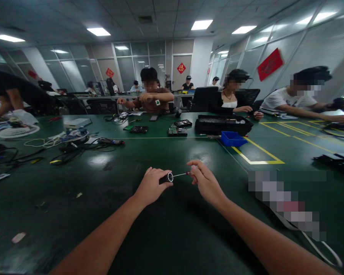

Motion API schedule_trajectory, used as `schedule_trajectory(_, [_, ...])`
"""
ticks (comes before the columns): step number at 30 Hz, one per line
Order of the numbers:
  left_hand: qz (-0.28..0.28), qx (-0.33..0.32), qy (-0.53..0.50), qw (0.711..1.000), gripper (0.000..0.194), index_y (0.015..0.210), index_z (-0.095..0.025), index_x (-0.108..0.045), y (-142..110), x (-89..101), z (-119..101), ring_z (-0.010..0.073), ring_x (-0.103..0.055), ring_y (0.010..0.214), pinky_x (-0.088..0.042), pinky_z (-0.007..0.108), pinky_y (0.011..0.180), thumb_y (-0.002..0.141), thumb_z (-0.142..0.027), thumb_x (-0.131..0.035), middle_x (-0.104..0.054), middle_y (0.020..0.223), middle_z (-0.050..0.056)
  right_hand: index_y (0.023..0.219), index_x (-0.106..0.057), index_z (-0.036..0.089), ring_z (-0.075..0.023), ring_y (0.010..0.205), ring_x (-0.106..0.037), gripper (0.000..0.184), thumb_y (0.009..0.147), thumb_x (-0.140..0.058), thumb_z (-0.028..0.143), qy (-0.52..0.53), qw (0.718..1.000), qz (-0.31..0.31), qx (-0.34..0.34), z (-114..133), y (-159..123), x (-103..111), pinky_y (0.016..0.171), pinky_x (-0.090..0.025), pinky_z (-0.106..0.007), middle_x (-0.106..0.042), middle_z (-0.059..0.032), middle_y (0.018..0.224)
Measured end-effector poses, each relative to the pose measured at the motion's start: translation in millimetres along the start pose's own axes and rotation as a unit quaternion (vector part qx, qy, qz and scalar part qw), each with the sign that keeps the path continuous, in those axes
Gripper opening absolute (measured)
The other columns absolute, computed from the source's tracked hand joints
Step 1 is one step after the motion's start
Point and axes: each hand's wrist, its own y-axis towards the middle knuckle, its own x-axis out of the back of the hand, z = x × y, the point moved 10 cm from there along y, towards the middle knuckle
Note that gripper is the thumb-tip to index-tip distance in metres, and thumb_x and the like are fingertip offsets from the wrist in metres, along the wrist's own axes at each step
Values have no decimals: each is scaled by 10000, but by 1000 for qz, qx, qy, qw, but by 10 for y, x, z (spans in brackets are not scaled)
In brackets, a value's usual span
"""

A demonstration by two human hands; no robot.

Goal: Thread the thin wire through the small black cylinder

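Over the dark green table, my left hand (151, 186) is closed around a short black cylinder (167, 177) with a pale ring at its end, which faces right. My right hand (205, 179) grips a small screwdriver (180, 175) by its reddish handle, most of which my fingers hide. Its thin metal shaft points left and reaches the ringed end of the cylinder. Whether the tip touches a screw inside, I cannot tell.
Hard drives (177, 131) lie ahead, beside a black tray (223, 125) and a blue bin (233, 139). Tangled cables (74, 145) spread at left. A blurred-out item with a pale strap (322, 248) lies at right. Several people sit across the table.
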Motion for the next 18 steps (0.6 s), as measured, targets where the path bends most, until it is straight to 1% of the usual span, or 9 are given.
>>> schedule_trajectory(3, [1,1,4,1000,376,1250,-277,-647,4,-3,-6,242,-592,1079,-313,519,1111,884,-344,-701,-694,1112,31,1130,-619,259,-186,668,-564,329,989,-409,470,-12,1000,-11,-7,-10,1,28,608,-459,-327,-611,-2,802])
schedule_trajectory(6, [-7,8,3,1000,381,1265,-275,-641,6,26,-2,245,-593,1057,-329,516,1097,898,-367,-679,-692,1116,35,1146,-585,245,-189,688,-585,285,955,-494,437,28,999,-28,-7,2,8,54,660,-486,-342,-647,-9,823])
schedule_trajectory(9, [-31,20,3,999,382,1273,-278,-637,0,93,18,248,-591,1031,-347,507,1081,906,-380,-665,-694,1105,37,1008,-599,216,-195,759,-623,227,910,-576,420,88,996,-32,1,25,30,43,756,-512,-364,-668,-29,839])
schedule_trajectory(11, [-31,14,4,999,378,1269,-280,-637,-3,104,4,246,-589,1036,-361,492,1071,903,-371,-670,-693,1109,36,942,-620,211,-201,799,-641,233,889,-608,438,137,990,-21,-7,3,56,11,800,-523,-377,-673,-39,857])
schedule_trajectory(13, [-17,-10,5,1000,374,1264,-282,-637,-1,83,-45,241,-588,1066,-367,480,1071,898,-348,-681,-690,1137,37,924,-639,212,-203,788,-644,274,874,-623,482,203,978,-16,-35,-72,86,-10,801,-537,-387,-667,-39,843])
schedule_trajectory(16, [-4,-44,10,999,377,1267,-300,-627,3,69,-108,232,-582,1124,-331,496,1109,897,-333,-689,-679,1190,31,857,-633,210,-183,646,-605,307,860,-631,517,294,949,1,-111,-259,116,-64,761,-555,-403,-609,-12,703])
schedule_trajectory(18, [-7,-43,13,999,376,1267,-307,-625,9,80,-100,232,-580,1144,-294,518,1135,897,-332,-689,-677,1200,28,813,-619,209,-161,564,-552,299,862,-632,503,325,935,10,-145,-349,124,-86,734,-559,-403,-554,13,631])
